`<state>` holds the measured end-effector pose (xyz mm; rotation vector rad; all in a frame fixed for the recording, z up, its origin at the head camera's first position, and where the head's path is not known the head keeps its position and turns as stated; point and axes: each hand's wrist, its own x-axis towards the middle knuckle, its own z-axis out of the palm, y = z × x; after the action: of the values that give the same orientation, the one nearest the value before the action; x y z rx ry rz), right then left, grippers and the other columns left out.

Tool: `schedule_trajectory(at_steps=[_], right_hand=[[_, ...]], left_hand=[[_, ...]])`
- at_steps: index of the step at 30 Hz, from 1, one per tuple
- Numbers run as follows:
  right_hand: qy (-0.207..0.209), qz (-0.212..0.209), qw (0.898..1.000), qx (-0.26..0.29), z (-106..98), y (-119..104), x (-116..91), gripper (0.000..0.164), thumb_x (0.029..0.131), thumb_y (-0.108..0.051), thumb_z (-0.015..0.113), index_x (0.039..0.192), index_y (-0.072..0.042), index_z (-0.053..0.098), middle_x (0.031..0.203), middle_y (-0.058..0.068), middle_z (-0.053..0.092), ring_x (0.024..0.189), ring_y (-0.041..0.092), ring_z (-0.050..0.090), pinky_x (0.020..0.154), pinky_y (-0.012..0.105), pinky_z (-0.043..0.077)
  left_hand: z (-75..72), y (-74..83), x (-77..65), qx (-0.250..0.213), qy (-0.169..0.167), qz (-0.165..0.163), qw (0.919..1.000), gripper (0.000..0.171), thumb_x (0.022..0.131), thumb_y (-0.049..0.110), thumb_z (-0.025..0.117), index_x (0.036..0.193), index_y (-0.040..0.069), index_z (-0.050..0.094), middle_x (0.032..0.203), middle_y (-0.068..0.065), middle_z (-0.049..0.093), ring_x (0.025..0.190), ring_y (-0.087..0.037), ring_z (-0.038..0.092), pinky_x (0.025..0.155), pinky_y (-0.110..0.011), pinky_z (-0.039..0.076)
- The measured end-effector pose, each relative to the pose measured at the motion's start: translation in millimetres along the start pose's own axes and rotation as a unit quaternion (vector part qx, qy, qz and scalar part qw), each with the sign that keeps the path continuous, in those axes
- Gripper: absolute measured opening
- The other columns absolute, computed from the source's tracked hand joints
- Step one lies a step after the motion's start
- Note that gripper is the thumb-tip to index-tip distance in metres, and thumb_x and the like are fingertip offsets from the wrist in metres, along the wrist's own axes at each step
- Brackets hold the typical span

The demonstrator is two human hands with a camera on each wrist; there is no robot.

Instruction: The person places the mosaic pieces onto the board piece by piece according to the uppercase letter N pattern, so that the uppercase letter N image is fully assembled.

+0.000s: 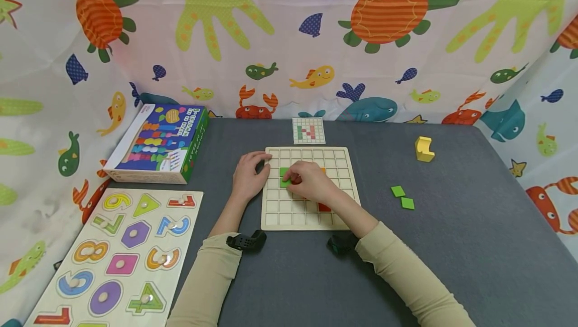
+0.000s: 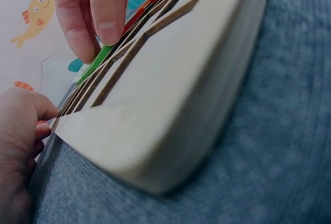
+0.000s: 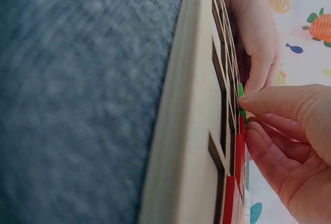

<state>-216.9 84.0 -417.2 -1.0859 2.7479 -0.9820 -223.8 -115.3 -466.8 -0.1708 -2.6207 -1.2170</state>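
Observation:
A pale wooden grid board (image 1: 309, 223) lies on the grey table. My left hand (image 1: 250, 176) grips its left edge near the far corner; in the left wrist view the fingertips of that hand (image 2: 20, 131) meet the board's edge. Over the left part of the grid, my right hand (image 1: 309, 181) pinches a green square tile (image 3: 242, 111) between thumb and fingers, low on the board. Another bit of green (image 1: 283, 171) shows beside its fingertips. Red tiles (image 1: 324, 207) and an orange tile (image 1: 322, 170) sit in the grid, partly hidden by the right hand.
Behind the board lies a small pattern card (image 1: 309, 131). Two loose green tiles (image 1: 407, 203) and a yellow curved block (image 1: 424, 149) are on the right. A number-and-shape puzzle board (image 1: 149, 262) and a blue-green box (image 1: 158, 141) occupy the left.

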Motion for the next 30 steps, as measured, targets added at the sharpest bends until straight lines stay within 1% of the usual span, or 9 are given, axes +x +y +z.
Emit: schedule_trajectory(at_steps=[3, 8, 10, 13, 16, 21, 25, 30], right_hand=[[-0.002, 0.006, 1.000, 0.009, -0.6, 1.0, -2.5, 0.013, 0.082, -0.003, 0.075, 0.095, -0.004, 0.074, 0.091, 0.009, 0.068, 0.081, 0.020, 0.064, 0.074, 0.029, 0.053], [0.000, 0.047, 0.998, 0.037, -7.3, 3.8, -12.8, 0.017, 0.086, -0.009, 0.074, 0.102, -0.006, 0.073, 0.098, 0.006, 0.069, 0.087, 0.019, 0.065, 0.079, 0.031, 0.055], [0.010, 0.064, 0.997, 0.047, -12.3, 6.8, -19.2, 0.017, 0.086, -0.010, 0.073, 0.103, -0.007, 0.072, 0.099, 0.005, 0.069, 0.087, 0.018, 0.065, 0.080, 0.032, 0.054], [0.025, 0.078, 0.995, 0.054, -22.6, 13.8, -31.6, 0.017, 0.087, -0.011, 0.072, 0.103, -0.007, 0.072, 0.100, 0.004, 0.069, 0.088, 0.019, 0.064, 0.081, 0.035, 0.055], [0.037, 0.092, 0.994, 0.048, -34.4, 23.2, -45.8, 0.016, 0.088, -0.012, 0.072, 0.103, -0.006, 0.072, 0.100, 0.005, 0.069, 0.089, 0.021, 0.063, 0.081, 0.039, 0.055], [0.058, 0.126, 0.990, 0.025, -52.6, 42.1, -71.2, 0.017, 0.089, -0.014, 0.072, 0.104, -0.007, 0.073, 0.098, 0.003, 0.069, 0.088, 0.019, 0.062, 0.078, 0.039, 0.055], [0.076, 0.145, 0.986, 0.014, -65.1, 55.4, -90.6, 0.018, 0.088, -0.013, 0.072, 0.104, -0.006, 0.073, 0.097, 0.005, 0.069, 0.086, 0.020, 0.062, 0.078, 0.040, 0.055], [0.085, 0.179, 0.980, -0.004, -80.2, 70.1, -113.5, 0.020, 0.090, -0.014, 0.070, 0.109, -0.007, 0.071, 0.104, 0.010, 0.068, 0.092, 0.025, 0.062, 0.080, 0.045, 0.054]], left_hand=[[1.7, 0.8, 0.4, 0.000, -0.001, -0.001, 1.0000, 0.028, 0.096, 0.019, 0.059, 0.122, 0.015, 0.070, 0.132, -0.006, 0.058, 0.130, -0.025, 0.043, 0.105, -0.051, 0.034], [3.0, 0.5, -0.3, -0.005, -0.003, 0.000, 1.0000, 0.028, 0.096, 0.019, 0.058, 0.122, 0.015, 0.070, 0.132, -0.006, 0.058, 0.130, -0.025, 0.043, 0.103, -0.054, 0.035], [2.4, 0.2, -1.1, -0.008, -0.005, 0.000, 1.0000, 0.029, 0.096, 0.019, 0.057, 0.122, 0.015, 0.070, 0.132, -0.005, 0.058, 0.130, -0.025, 0.043, 0.103, -0.054, 0.035], [1.5, -0.1, -1.8, -0.014, -0.004, 0.002, 0.9999, 0.028, 0.096, 0.019, 0.057, 0.121, 0.014, 0.070, 0.131, -0.005, 0.058, 0.129, -0.025, 0.044, 0.103, -0.055, 0.035], [1.1, -0.8, -1.9, -0.016, 0.001, 0.005, 0.9999, 0.028, 0.096, 0.019, 0.058, 0.121, 0.014, 0.070, 0.131, -0.006, 0.059, 0.129, -0.025, 0.044, 0.103, -0.054, 0.036], [1.0, -2.0, -1.2, -0.015, 0.004, 0.002, 0.9999, 0.028, 0.096, 0.018, 0.058, 0.121, 0.014, 0.071, 0.130, -0.005, 0.060, 0.128, -0.024, 0.045, 0.103, -0.052, 0.036], [0.7, -1.7, -0.4, -0.015, 0.004, -0.001, 0.9999, 0.028, 0.096, 0.018, 0.059, 0.121, 0.014, 0.071, 0.130, -0.005, 0.060, 0.128, -0.024, 0.045, 0.103, -0.052, 0.036], [0.7, 0.0, -0.2, -0.019, 0.007, 0.000, 0.9998, 0.027, 0.095, 0.017, 0.059, 0.120, 0.014, 0.071, 0.129, -0.006, 0.060, 0.128, -0.025, 0.045, 0.103, -0.052, 0.036]])
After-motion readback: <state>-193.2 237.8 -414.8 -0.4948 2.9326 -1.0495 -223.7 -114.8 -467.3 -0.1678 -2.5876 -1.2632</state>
